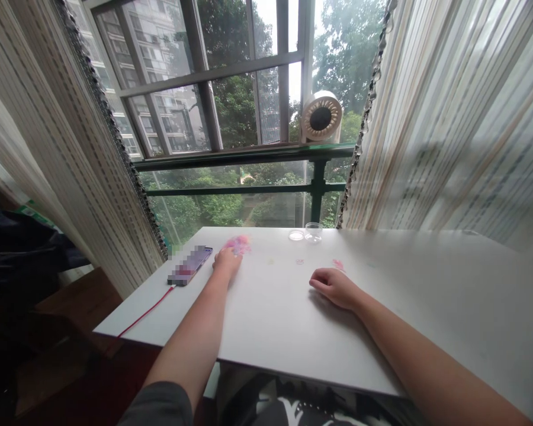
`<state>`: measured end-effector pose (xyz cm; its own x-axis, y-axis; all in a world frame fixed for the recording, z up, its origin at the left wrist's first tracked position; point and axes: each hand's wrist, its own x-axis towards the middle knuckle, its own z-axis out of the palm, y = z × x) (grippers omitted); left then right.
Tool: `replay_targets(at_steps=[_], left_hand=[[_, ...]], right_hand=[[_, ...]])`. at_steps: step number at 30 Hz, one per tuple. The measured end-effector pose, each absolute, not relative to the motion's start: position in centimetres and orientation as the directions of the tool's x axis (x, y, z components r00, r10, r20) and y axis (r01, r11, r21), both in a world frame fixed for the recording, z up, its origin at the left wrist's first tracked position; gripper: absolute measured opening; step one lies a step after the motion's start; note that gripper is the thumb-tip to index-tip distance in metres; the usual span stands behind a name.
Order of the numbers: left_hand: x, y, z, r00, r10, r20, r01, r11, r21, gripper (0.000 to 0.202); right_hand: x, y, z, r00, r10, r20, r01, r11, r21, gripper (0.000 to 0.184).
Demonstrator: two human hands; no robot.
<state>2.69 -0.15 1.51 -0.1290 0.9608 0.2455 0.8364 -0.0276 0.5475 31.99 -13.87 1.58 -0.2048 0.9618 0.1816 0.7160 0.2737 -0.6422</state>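
A small heap of pink, purple and yellow bits [240, 242], too small to name, lies near the far left of the white table. My left hand [226, 263] is at the near side of this heap, with its fingers curled down; whatever they hold, if anything, is hidden. Resting on the table to the right, my right hand [335, 288] has its fingers curled in, and nothing shows in them. Just beyond it lies a little patch of pink bits [338, 264]. A faint pinkish outlined piece [299, 261] and a pale greenish piece [270, 261] lie between the hands.
A phone [190, 266] with a red cable [146, 312] lies left of my left hand. At the table's far edge stand a clear round container [313, 233] and a clear round lid [296, 235]. Behind the table are a green railing [249, 156], a white fan [322, 117] and curtains.
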Motion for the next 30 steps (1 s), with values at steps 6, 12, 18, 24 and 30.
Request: replay_targets(at_steps=[6, 12, 18, 24, 30], left_hand=[[3.8, -0.5, 1.9, -0.065, 0.915, 0.397, 0.526, -0.307, 0.793, 0.034], [6.1, -1.9, 1.7, 0.005, 0.903, 0.43, 0.312, -0.41, 0.857, 0.025], [7.4, -2.8, 1.6, 0.089, 0.892, 0.442, 0.14, -0.451, 0.881, 0.028], [7.5, -2.8, 1.5, 0.096, 0.898, 0.43, 0.14, -0.44, 0.887, 0.03], [7.5, -2.8, 1.6, 0.073, 0.902, 0.426, 0.157, -0.432, 0.888, 0.031]], right_hand=[[32.1, -13.9, 1.5, -0.201, 0.963, 0.182, 0.723, 0.271, -0.635, 0.024], [32.2, -13.7, 1.3, -0.198, 0.961, 0.195, 0.713, 0.278, -0.643, 0.024], [32.2, -13.7, 1.2, -0.192, 0.962, 0.192, 0.709, 0.272, -0.651, 0.024], [32.2, -13.8, 1.3, -0.198, 0.962, 0.187, 0.7, 0.273, -0.66, 0.024], [32.1, -13.8, 1.4, -0.192, 0.967, 0.166, 0.712, 0.254, -0.655, 0.023]])
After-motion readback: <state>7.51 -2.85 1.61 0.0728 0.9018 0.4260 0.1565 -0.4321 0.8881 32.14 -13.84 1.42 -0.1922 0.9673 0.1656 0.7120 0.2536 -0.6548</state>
